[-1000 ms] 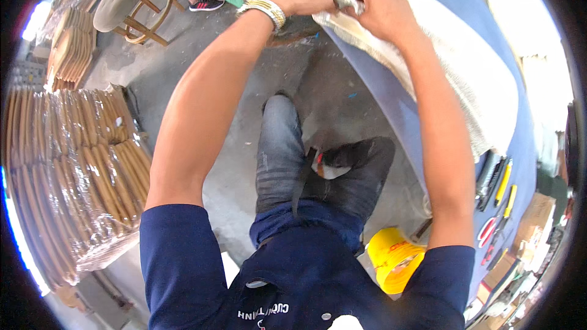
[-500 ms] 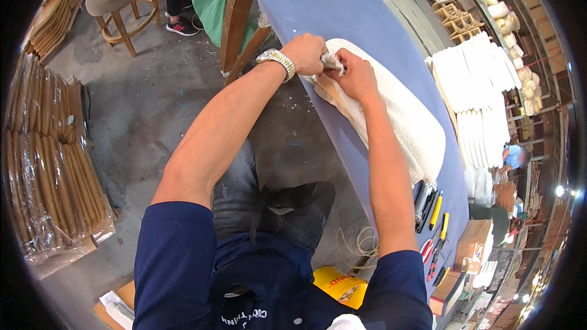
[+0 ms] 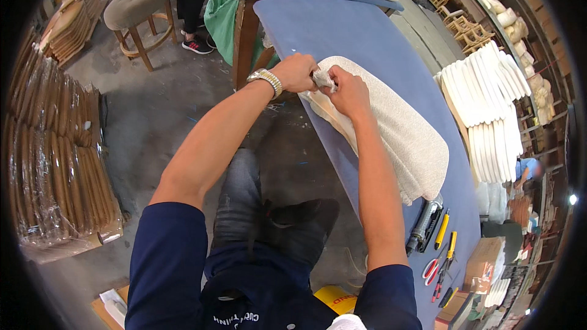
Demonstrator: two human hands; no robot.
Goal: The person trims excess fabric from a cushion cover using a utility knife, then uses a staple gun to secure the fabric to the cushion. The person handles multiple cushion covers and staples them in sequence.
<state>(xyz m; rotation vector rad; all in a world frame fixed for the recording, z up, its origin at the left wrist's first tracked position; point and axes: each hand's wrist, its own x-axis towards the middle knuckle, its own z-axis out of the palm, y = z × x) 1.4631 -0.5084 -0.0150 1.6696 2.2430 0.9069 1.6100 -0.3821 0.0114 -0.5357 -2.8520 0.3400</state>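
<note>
Cream boucle fabric over the long upholstered seat pad (image 3: 391, 128): my left hand (image 3: 296, 72) and right hand (image 3: 350, 90) pinch its near corner, pad stretching away rightward.

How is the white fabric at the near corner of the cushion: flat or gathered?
Gathered: both hands, left hand and right hand, pinch the white fabric bunched at the cushion corner.

The fingertips of the left hand (image 3: 298, 72) and right hand (image 3: 348, 90) are buried in bunched white fabric (image 3: 322, 77). At the lower right, the small hand tools (image 3: 441, 255) are too tiny to identify.
</note>
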